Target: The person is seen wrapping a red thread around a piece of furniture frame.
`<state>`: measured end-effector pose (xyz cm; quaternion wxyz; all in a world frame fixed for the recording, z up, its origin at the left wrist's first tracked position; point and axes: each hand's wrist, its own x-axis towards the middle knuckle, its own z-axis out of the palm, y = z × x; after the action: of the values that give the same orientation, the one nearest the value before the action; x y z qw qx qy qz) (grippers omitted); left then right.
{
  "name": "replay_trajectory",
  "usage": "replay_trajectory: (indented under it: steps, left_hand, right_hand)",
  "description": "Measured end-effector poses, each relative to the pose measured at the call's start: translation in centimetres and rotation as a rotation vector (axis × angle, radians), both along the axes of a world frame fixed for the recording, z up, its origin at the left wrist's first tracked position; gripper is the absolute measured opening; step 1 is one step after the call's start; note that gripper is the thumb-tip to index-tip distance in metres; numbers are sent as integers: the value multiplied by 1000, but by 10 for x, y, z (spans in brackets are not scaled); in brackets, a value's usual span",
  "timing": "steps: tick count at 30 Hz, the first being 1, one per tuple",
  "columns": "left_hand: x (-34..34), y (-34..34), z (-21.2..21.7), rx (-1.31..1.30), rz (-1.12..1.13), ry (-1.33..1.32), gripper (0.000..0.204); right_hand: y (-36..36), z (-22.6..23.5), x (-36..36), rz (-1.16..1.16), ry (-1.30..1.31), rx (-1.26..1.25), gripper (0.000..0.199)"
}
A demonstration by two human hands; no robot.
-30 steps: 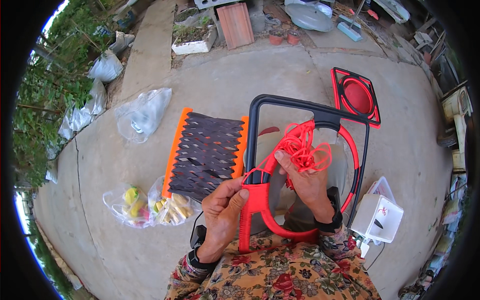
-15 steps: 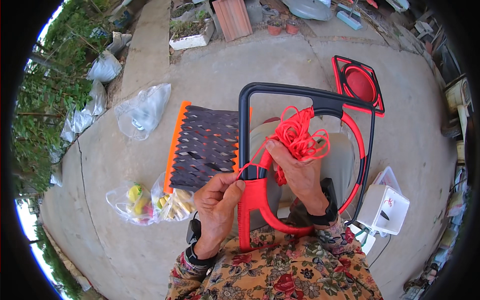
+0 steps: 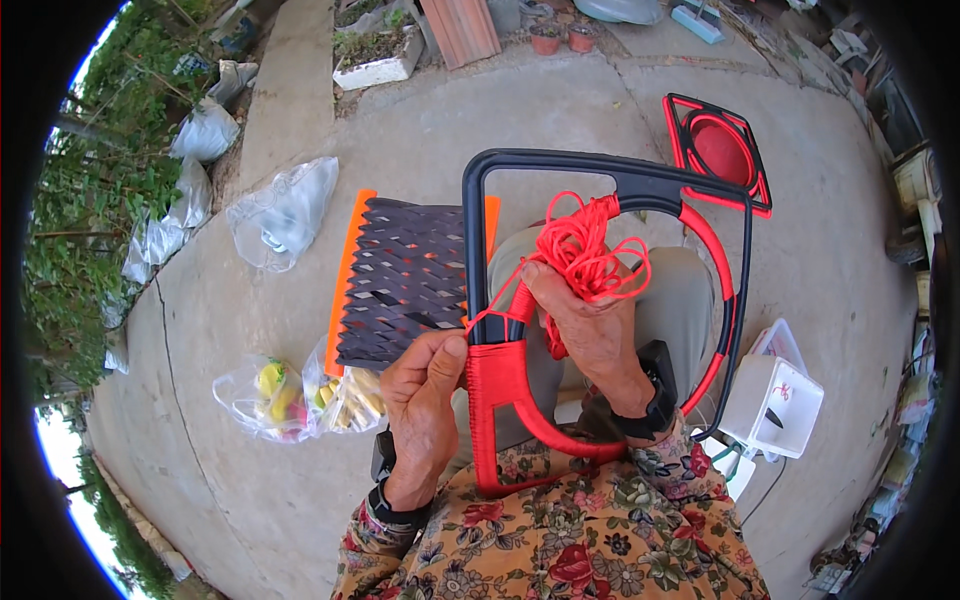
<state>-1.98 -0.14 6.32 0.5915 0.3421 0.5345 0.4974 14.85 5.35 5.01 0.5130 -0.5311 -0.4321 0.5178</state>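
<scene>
A black frame [image 3: 476, 240] with a round inner ring stands over my lap. Tightly wound red cord covers its lower left corner and parts of the ring. My right hand [image 3: 600, 345] is closed around a loose bundle of red cord [image 3: 583, 250], inside the ring. From that bundle a single strand runs down to the left bar, just above the wound part. At that bar's outer edge my left hand [image 3: 425, 385] is closed in a pinch, thumb against forefinger, on the red strand; its tips partly hide the strand.
A woven grey panel with orange edges [image 3: 400, 280] lies left of the frame. Bags of fruit [image 3: 270, 395] and a clear plastic bag [image 3: 280, 215] lie on the concrete. At right are a white box [image 3: 800, 405] holding a knife and a second red-and-black frame [image 3: 755, 165].
The frame and both hands have shifted slightly up and left in view. My left thumb has drawn off the wound cord to the bar's outer edge.
</scene>
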Motion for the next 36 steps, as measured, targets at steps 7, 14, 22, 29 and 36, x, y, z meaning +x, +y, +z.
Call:
replay_trajectory:
  steps: [7,14,22,29,36]
  left_hand:
    - [-8,-4,2,145,18,53,14]
    - [-19,7,15,439,-192,591,11]
    - [-17,23,26,659,-326,898,13]
    - [-28,25,16,114,-253,287,7]
    - [-23,31,13,66,-282,221,5]
  right_hand:
    - [0,6,-4,-29,85,-25,13]
    - [1,0,-3,-23,93,4,11]
    - [1,-1,-6,-37,108,45,13]
    - [0,-5,-2,-23,30,-5,13]
    - [2,-5,-5,-56,29,28,13]
